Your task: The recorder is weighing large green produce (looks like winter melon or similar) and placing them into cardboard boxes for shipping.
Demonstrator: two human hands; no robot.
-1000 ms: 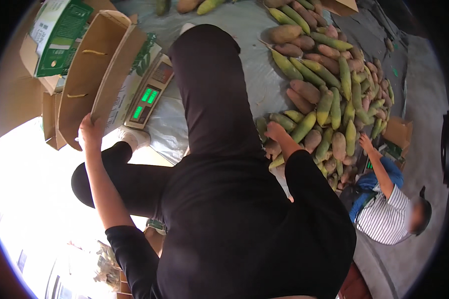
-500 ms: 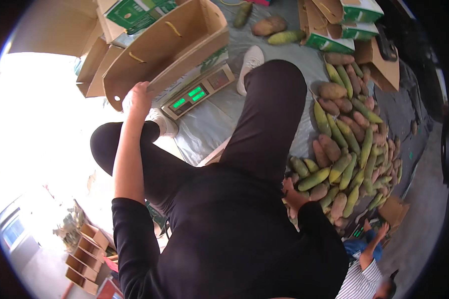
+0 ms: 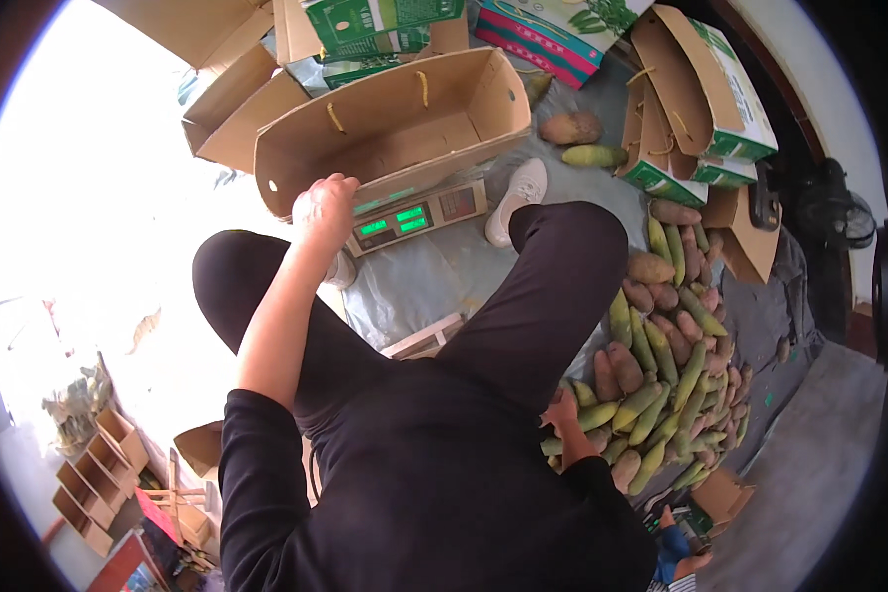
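Note:
An open cardboard carton (image 3: 390,118) with yellow cord handles stands on a digital scale (image 3: 419,219) with green lit displays. My left hand (image 3: 326,205) is closed over the carton's near rim, toward its left end. Low at my right side, my right hand (image 3: 562,409) reaches to the near edge of a heap of produce. Long green radish-like vegetables (image 3: 691,375) and reddish-brown tubers (image 3: 625,367) are mixed in that heap. My thigh and the shadow partly hide the right fingers, so whether they hold anything does not show.
Folded-open green and white cartons (image 3: 705,99) stand at the far right, with a fan (image 3: 839,217) behind. Loose tubers (image 3: 570,127) and a green vegetable (image 3: 595,156) lie near my shoe. Wooden boxes (image 3: 99,474) are at lower left. Another person's arm (image 3: 691,564) shows at lower right.
The view has shifted, so the carton and scale sit lower and further right. My left hand stays on the carton's rim; my right hand stays at the heap.

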